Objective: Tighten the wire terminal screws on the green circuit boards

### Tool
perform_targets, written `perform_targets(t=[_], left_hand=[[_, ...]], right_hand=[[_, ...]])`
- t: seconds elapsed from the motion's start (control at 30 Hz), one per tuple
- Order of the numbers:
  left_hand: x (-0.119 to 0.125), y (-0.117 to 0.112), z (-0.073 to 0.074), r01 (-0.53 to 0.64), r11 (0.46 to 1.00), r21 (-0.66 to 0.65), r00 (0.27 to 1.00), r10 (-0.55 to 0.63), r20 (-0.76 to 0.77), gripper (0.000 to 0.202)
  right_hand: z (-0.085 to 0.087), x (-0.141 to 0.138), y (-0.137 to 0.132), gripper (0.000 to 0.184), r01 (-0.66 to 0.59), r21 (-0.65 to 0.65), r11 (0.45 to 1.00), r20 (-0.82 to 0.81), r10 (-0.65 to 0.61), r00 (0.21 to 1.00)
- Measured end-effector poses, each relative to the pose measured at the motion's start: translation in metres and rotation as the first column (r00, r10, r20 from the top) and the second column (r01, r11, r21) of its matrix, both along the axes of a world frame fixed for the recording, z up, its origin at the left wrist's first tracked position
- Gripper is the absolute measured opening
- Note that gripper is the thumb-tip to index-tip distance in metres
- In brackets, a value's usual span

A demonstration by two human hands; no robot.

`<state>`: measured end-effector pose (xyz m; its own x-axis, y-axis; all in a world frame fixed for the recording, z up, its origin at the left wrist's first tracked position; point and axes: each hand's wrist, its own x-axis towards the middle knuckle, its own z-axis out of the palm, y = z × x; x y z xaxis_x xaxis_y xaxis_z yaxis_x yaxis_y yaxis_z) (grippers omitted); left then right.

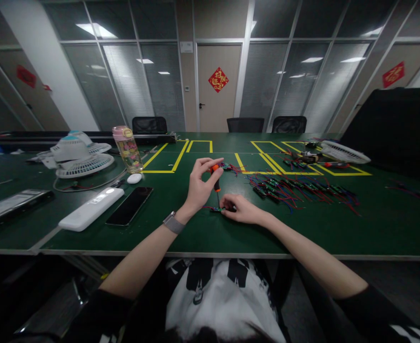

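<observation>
My left hand [202,183] grips an orange and black screwdriver [216,185] by its handle, which stands nearly upright. The shaft points down at a small green circuit board [216,209] on the table; whether the tip sits in a screw is too small to tell. My right hand [241,208] pinches the right end of that board with closed fingers, keeping it against the tabletop. Just beyond the screwdriver lies another small board [225,166] with red and blue wires. To the right spreads a pile of wired circuit boards [274,188].
On the green table [195,240] at left are a black phone [130,206], a white power strip-like bar [91,209], a water bottle [128,150] and a white fan [83,157]. Yellow tape [158,171] marks the tabletop. A dark monitor-like panel [392,128] stands at right.
</observation>
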<state>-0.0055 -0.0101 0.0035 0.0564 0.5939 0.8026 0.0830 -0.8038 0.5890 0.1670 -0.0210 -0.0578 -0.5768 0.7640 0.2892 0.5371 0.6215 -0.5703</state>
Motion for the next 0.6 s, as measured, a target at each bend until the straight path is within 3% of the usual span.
perform_targets(t=[0.13,0.3,0.5,0.6], left_hand=[[0.0010,-0.0009,0.0001,0.179,0.980,-0.090,0.984,-0.177,0.028,0.030],[0.0010,0.0007,-0.0011,0.054,0.998,-0.026,0.998,-0.055,-0.026,0.028],[0.0010,0.0002,-0.0011,0.212,0.972,-0.104,0.977,-0.209,0.030,0.032],[0.0013,0.0005,-0.0013,0.103,0.992,-0.069,0.995,-0.103,0.000,0.030]], right_hand=[[-0.0002,-0.0002,0.0003,0.009,-0.001,0.003,1.000,0.001,0.001,1.000],[-0.0007,-0.0003,0.0007,0.010,0.005,0.008,1.000,0.007,-0.005,1.000],[-0.0011,0.0002,0.0009,0.009,0.002,0.006,1.000,-0.002,-0.002,1.000],[-0.0012,0.0003,0.0009,0.010,0.000,0.010,1.000,0.002,0.000,1.000]])
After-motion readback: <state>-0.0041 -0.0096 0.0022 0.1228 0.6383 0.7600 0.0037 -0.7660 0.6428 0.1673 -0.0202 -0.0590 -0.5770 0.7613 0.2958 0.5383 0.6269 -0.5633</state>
